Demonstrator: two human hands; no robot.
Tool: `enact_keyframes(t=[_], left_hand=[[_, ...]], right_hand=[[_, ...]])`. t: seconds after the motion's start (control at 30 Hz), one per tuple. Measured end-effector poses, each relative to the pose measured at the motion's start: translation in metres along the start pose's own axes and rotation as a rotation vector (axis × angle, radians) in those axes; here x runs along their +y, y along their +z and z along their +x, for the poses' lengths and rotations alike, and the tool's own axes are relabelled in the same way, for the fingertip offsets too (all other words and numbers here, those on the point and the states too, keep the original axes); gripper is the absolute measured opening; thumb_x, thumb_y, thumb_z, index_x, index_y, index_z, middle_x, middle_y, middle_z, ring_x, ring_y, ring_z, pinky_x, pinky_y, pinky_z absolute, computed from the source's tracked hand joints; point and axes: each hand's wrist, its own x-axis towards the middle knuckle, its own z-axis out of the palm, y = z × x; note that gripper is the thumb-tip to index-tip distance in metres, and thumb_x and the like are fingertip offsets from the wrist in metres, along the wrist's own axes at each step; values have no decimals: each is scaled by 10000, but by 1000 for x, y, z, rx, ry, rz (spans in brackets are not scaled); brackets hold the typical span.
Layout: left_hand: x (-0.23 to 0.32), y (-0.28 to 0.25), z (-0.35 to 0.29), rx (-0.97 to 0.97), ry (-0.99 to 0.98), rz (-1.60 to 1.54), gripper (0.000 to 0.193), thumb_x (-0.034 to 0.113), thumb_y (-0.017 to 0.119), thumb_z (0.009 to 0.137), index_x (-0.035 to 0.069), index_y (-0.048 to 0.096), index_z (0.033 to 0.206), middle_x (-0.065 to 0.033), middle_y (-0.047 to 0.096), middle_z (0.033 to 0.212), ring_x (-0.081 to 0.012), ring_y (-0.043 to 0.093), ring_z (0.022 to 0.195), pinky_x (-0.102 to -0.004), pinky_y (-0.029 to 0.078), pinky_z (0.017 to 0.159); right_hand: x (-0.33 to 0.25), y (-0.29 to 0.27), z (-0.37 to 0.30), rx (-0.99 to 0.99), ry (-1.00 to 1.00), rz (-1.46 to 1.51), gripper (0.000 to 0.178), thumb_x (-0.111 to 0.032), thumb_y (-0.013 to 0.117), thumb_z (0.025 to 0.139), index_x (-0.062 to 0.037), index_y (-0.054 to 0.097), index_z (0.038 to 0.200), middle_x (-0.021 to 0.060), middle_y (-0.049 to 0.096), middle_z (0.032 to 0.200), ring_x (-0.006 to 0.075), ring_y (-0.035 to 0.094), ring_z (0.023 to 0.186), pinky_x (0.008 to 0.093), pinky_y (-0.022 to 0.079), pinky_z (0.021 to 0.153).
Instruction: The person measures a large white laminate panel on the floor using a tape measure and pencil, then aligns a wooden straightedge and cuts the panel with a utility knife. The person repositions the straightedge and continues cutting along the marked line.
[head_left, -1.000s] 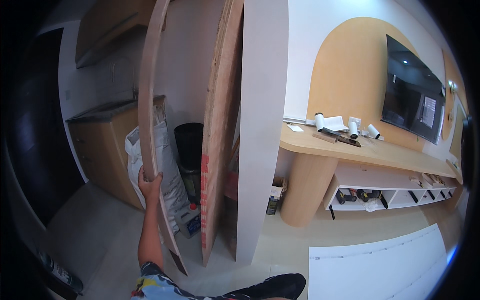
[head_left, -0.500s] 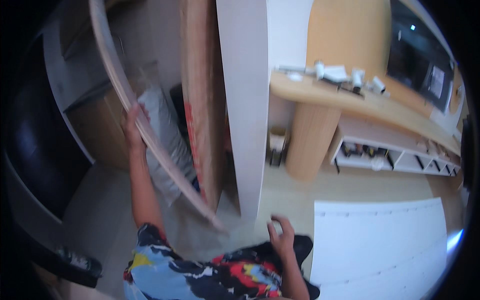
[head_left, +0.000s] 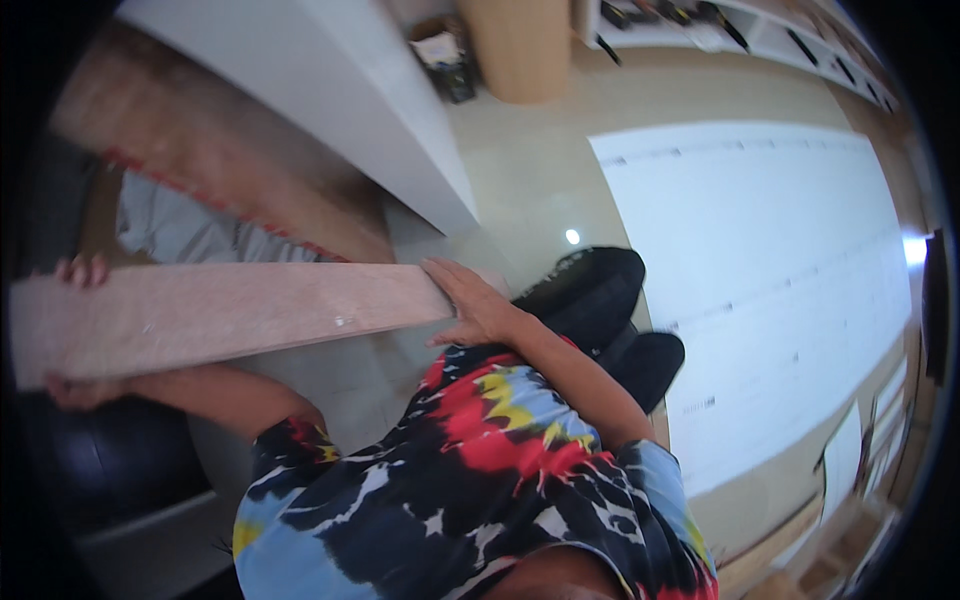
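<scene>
A long, pale pinkish-brown wooden board [head_left: 250, 305] lies level across the left half of the view, in front of my body. My left hand [head_left: 85, 391] is wrapped round its left end from below, with fingertips curling over the far edge; its palm is hidden under the board. At the other end, my right hand [head_left: 478, 306] holds the board's end, fingers on the far corner and thumb by the near one.
Behind the board stand a wooden panel with a red strip [head_left: 260, 150] and a white upright panel [head_left: 330, 80]. A large white sheet [head_left: 760, 270] lies on the floor at right. Farther off are a round wooden column [head_left: 515, 50], a small bin [head_left: 442, 60] and a low white shelf [head_left: 690, 30].
The board has swung from steeply slanted to level. My right hand, empty before, has come to its right end. My left hand stays on it, and the view has tilted down.
</scene>
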Motion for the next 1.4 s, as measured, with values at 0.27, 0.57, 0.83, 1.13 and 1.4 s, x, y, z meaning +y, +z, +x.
enact_keyframes(t=[0.27, 0.57, 0.83, 1.13, 1.4], left_hand=[[-8, 72, 4, -130, 124, -48, 963, 546, 702, 577, -55, 397, 1265, -184, 344, 1031, -281, 384, 953, -433, 345, 834], [-65, 285, -54, 32, 296, -65, 979, 641, 630, 700, -43, 354, 1343, -213, 388, 1076, -307, 435, 911, -466, 392, 790], [-85, 441, -115, -275, 240, -232, 950, 522, 646, 746, 77, 239, 1480, -168, 451, 1102, -293, 526, 918, -495, 459, 849], [-102, 567, -156, -561, 136, -379, 921, 397, 692, 846, 127, 135, 1529, -119, 472, 1116, -226, 557, 925, -427, 484, 876], [-95, 637, -169, -657, 135, -288, 866, 250, 695, 862, 1, 134, 1474, -68, 502, 1003, -133, 504, 877, -304, 437, 880]], right_hand=[[9, -15, -37, 367, 68, -270, 853, 43, 690, 687, -8, 368, 1476, 239, 404, 1475, 413, 432, 1342, 448, 365, 1137], [62, -131, -124, 964, 262, -320, 604, 169, 536, 700, -37, 608, 1263, 204, 630, 1253, 368, 582, 1218, 407, 463, 1048], [75, -204, -237, 1168, 501, -347, 460, 103, 593, 796, -62, 650, 1222, 165, 667, 1218, 356, 644, 1109, 388, 519, 941], [71, -210, -355, 1378, 710, -321, 463, 118, 518, 824, -55, 657, 1229, 163, 675, 1209, 349, 632, 1140, 381, 502, 969], [80, -191, -428, 1428, 924, -473, 283, -145, 660, 870, -108, 711, 1146, 174, 706, 1096, 368, 667, 1024, 442, 530, 901]])
